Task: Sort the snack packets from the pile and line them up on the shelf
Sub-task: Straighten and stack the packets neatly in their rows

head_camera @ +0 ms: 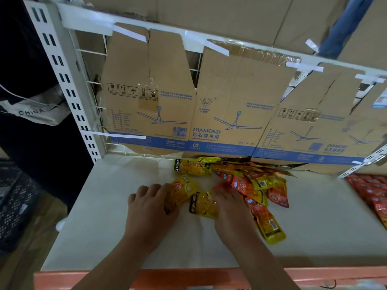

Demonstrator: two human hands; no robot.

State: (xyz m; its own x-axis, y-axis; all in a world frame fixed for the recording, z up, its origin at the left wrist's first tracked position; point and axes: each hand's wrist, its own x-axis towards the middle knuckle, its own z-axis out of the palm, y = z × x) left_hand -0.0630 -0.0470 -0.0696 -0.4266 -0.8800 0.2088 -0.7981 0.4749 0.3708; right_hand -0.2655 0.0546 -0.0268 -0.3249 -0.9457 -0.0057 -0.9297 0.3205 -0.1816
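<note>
**Shelf check: two hands at the packet heap**

Two bare hands are over the flat white shelf board [94,216], held apart, palms down.

The left hand [150,208] has its fingers spread. Its thumb side lies over the near end of a yellow foil snack packet [183,190]; whether it pinches the packet cannot be told.

The right hand [230,212] rests with relaxed fingers on the near edge of the loose heap of orange and yellow snack packets [253,185], gripping nothing.

Count:
- Three yellow packets lie clear of the heap: the one under the left hand, a second yellow packet with a black end strip [204,204] between the hands and touching the right thumb, and a third yellow packet [192,167] far, just beside the backing.
- The heap itself overlaps too much to count.
- One long orange packet with a yellow end [269,226] juts out nearest, right of the right wrist.

Edges:
- Far: brown cardboard sheets printed with ceiling fans [230,101] form the back wall, and the heap touches them.
- Left: a white slotted metal upright [69,91].
- Near: an orange front lip [188,277].
- Right: a spread of red packets [372,191] on the neighbouring shelf, well apart from the heap.

Open room: bare board runs left of the left hand, along the near side, and right of the heap.
</note>
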